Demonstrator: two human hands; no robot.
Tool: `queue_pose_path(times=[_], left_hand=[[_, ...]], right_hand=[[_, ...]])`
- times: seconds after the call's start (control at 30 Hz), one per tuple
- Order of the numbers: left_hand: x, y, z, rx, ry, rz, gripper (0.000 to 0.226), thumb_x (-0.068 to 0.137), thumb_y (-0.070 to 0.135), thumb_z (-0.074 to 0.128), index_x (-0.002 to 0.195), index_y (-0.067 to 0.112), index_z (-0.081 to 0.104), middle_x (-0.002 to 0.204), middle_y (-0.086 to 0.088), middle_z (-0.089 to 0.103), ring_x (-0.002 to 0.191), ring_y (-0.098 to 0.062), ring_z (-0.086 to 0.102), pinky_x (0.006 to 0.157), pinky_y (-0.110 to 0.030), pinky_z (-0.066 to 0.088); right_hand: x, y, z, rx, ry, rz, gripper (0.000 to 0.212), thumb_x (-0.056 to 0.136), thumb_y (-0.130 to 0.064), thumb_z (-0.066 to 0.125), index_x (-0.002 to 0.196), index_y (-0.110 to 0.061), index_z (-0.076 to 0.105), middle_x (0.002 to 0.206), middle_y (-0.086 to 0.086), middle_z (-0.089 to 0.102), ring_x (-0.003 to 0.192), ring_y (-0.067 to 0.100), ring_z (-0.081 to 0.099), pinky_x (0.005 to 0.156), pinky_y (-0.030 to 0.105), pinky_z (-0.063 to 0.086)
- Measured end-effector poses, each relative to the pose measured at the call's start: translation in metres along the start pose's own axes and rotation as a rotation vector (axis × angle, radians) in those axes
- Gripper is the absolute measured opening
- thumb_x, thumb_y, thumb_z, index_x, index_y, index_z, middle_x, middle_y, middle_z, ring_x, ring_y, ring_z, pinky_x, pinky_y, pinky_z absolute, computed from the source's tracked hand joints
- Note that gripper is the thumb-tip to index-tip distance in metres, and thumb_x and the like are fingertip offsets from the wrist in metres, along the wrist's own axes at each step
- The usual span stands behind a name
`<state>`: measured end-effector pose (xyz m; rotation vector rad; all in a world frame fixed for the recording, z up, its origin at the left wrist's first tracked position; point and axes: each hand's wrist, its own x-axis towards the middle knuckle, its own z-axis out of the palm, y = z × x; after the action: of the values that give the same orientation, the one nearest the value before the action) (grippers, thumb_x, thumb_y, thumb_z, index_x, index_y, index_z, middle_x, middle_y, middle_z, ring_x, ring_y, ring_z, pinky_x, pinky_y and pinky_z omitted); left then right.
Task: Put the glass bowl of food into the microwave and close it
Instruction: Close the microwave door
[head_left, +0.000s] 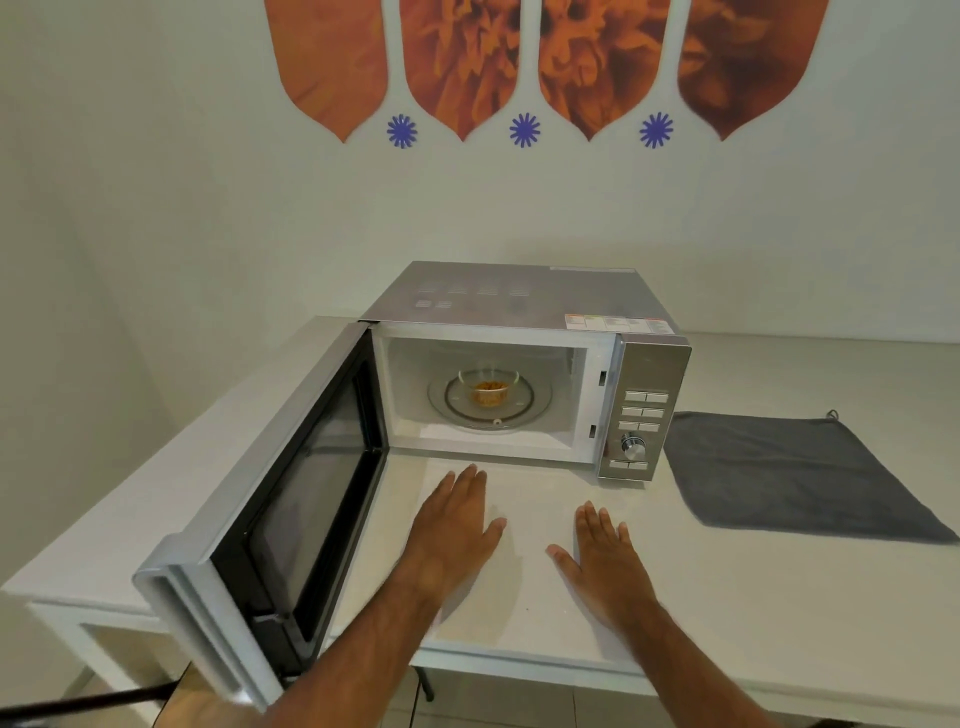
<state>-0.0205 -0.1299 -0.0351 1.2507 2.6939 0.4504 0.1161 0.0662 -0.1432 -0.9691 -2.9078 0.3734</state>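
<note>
The glass bowl of food (488, 387) sits on the turntable (480, 402) inside the microwave (519, 364) at centre frame, its door (260, 493) swung wide toward the lower left. Both hands, the left hand (454, 527) and right hand (602, 556), lie flat, fingers spread and empty, above the white table (727, 597) in front of the oven. The door is the risk: pushed hard, it could jolt the oven and shift the bowl, or fail to latch.

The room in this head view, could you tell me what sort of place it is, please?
Probably a kitchenette or break area: a microwave on a white counter, a grey cloth beside it.
</note>
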Motion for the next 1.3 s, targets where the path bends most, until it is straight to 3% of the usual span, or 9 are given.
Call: queue_pose_path(times=[0.27, 0.43, 0.53, 0.67, 0.87, 0.97, 1.1, 1.2, 1.3], left_hand=[[-0.06, 0.054, -0.122, 0.07, 0.287, 0.163, 0.066, 0.105, 0.057, 0.045, 0.159, 0.021, 0.034, 0.164, 0.0, 0.043, 0.148, -0.021, 0.042, 0.119, -0.039, 0.038], [-0.116, 0.05, -0.185, -0.06, 0.491, 0.253, 0.057, 0.103, 0.06, 0.047, 0.154, 0.035, 0.043, 0.159, 0.018, 0.046, 0.145, -0.003, 0.04, 0.11, -0.018, 0.029], [-0.136, 0.024, -0.205, -0.212, 0.52, 0.163, 0.053, 0.101, 0.062, 0.051, 0.149, 0.04, 0.049, 0.15, 0.019, 0.053, 0.137, -0.001, 0.046, 0.11, -0.027, 0.041], [-0.149, -0.027, -0.211, -0.427, 0.537, -0.021, 0.043, 0.095, 0.064, 0.057, 0.133, 0.045, 0.06, 0.133, 0.02, 0.062, 0.117, -0.002, 0.059, 0.09, -0.024, 0.048], [-0.163, -0.092, -0.197, -0.676, 0.544, -0.149, 0.039, 0.095, 0.065, 0.054, 0.127, 0.046, 0.066, 0.126, 0.016, 0.07, 0.115, -0.01, 0.068, 0.084, -0.036, 0.057], [-0.166, -0.111, -0.179, -0.977, 0.6, -0.164, 0.057, 0.092, 0.08, 0.046, 0.129, 0.041, 0.066, 0.129, 0.011, 0.073, 0.121, -0.012, 0.067, 0.103, -0.051, 0.053], [-0.168, -0.119, -0.147, -1.164, 0.684, -0.154, 0.055, 0.1, 0.07, 0.037, 0.123, 0.032, 0.071, 0.117, 0.005, 0.075, 0.114, -0.015, 0.066, 0.117, -0.056, 0.039], [-0.173, -0.108, -0.13, -1.247, 0.683, -0.147, 0.056, 0.097, 0.071, 0.04, 0.119, 0.029, 0.072, 0.108, 0.004, 0.073, 0.104, -0.014, 0.067, 0.111, -0.052, 0.043], [-0.173, -0.093, -0.119, -1.263, 0.597, -0.15, 0.072, 0.071, 0.095, 0.053, 0.109, 0.037, 0.072, 0.101, 0.008, 0.074, 0.09, -0.009, 0.071, 0.088, -0.045, 0.051]], right_hand=[[-0.001, 0.003, 0.005, -0.065, 0.027, 0.018, 0.089, 0.101, -0.069, 0.019, 0.165, -0.008, 0.008, 0.175, 0.01, 0.008, 0.162, 0.027, 0.007, 0.131, 0.047, 0.005], [-0.003, -0.002, 0.006, -0.082, 0.037, 0.001, 0.086, 0.103, -0.065, 0.021, 0.165, -0.007, 0.009, 0.175, 0.011, 0.01, 0.162, 0.028, 0.008, 0.131, 0.048, 0.007], [-0.004, -0.001, 0.005, -0.085, 0.037, -0.007, 0.085, 0.103, -0.064, 0.022, 0.165, -0.006, 0.01, 0.175, 0.011, 0.01, 0.162, 0.028, 0.008, 0.131, 0.048, 0.008], [-0.005, -0.002, 0.005, -0.089, 0.047, -0.011, 0.085, 0.104, -0.064, 0.023, 0.164, -0.006, 0.01, 0.174, 0.012, 0.011, 0.162, 0.028, 0.009, 0.131, 0.048, 0.01], [-0.006, -0.002, 0.004, -0.072, 0.027, -0.008, 0.085, 0.104, -0.064, 0.022, 0.165, -0.006, 0.007, 0.175, 0.011, 0.007, 0.162, 0.028, 0.006, 0.131, 0.048, 0.008], [-0.005, -0.002, 0.003, -0.076, 0.022, -0.009, 0.085, 0.104, -0.064, 0.021, 0.165, -0.007, 0.005, 0.175, 0.011, 0.006, 0.162, 0.027, 0.005, 0.131, 0.048, 0.007], [-0.005, -0.002, 0.003, -0.062, 0.026, -0.011, 0.089, 0.101, -0.067, 0.015, 0.165, -0.006, 0.004, 0.175, 0.011, 0.005, 0.162, 0.027, 0.004, 0.131, 0.048, 0.007], [-0.005, 0.0, 0.005, -0.051, 0.042, -0.013, 0.107, 0.085, -0.077, -0.006, 0.165, -0.006, 0.006, 0.175, 0.011, 0.006, 0.162, 0.027, 0.006, 0.131, 0.047, 0.007], [-0.004, 0.001, 0.006, -0.033, 0.053, -0.006, 0.111, 0.08, -0.078, -0.01, 0.165, -0.007, 0.005, 0.175, 0.01, 0.006, 0.162, 0.026, 0.005, 0.131, 0.047, 0.006]])
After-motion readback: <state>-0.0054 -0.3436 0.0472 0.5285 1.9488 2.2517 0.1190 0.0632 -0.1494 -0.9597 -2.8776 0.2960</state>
